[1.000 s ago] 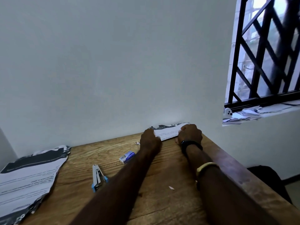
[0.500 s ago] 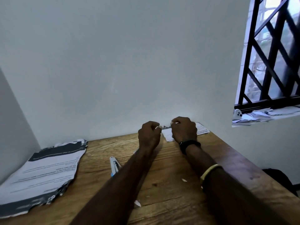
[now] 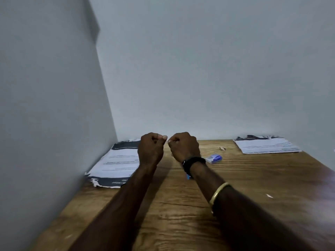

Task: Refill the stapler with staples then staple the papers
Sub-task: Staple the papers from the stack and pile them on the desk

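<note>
My left hand (image 3: 151, 149) and my right hand (image 3: 184, 145) hover side by side above the wooden table (image 3: 181, 214), both curled into fists with nothing visible in them. A small blue staple box (image 3: 214, 158) lies on the table just right of my right wrist. Only a blue tip of the stapler (image 3: 188, 176) shows; my right wrist covers the rest. One stack of printed papers (image 3: 117, 163) lies by the left wall, below and behind my left hand. A second stack of papers (image 3: 265, 145) lies at the far right against the back wall.
White walls close the table in on the left and at the back. Small paper scraps (image 3: 269, 196) and a bit of debris (image 3: 222, 148) lie on the wood. The table's right edge runs down the right side of the view.
Both hands have let go of the right paper stack, closed into fists and moved left, above the table's middle. The view has swung left; the window is out of sight.
</note>
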